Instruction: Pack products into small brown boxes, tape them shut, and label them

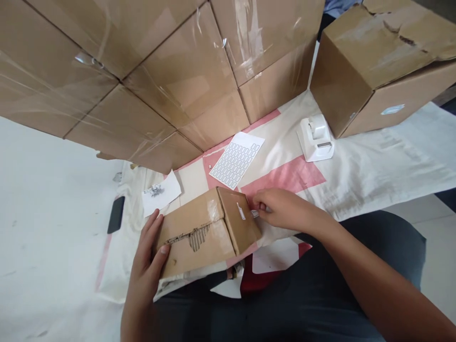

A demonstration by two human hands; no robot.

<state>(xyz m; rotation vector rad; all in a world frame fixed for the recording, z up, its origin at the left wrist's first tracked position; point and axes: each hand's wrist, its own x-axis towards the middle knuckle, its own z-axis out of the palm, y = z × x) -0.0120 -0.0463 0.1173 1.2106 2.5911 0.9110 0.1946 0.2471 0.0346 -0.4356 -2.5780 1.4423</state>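
A small cardboard box (203,209) lies on the cloth in front of me, its top torn along the seam and taped near the right edge. My left hand (147,256) grips its left end, thumb on top and fingers along the far edge. Beside the right end, the fingers of my right hand (272,208) are pinched on a small white sticker (254,213), partly hidden by them. Another narrow white sticker (241,211) is on that end face. Beyond the box lies a sheet of stickers (237,160), with some spots bare at its upper right.
Large taped cartons (199,80) are stacked along the back. A white tape dispenser (316,137) stands at the right, next to a bigger cardboard box (388,71). A printed paper (162,192) and a black phone-like object (116,214) lie at the left.
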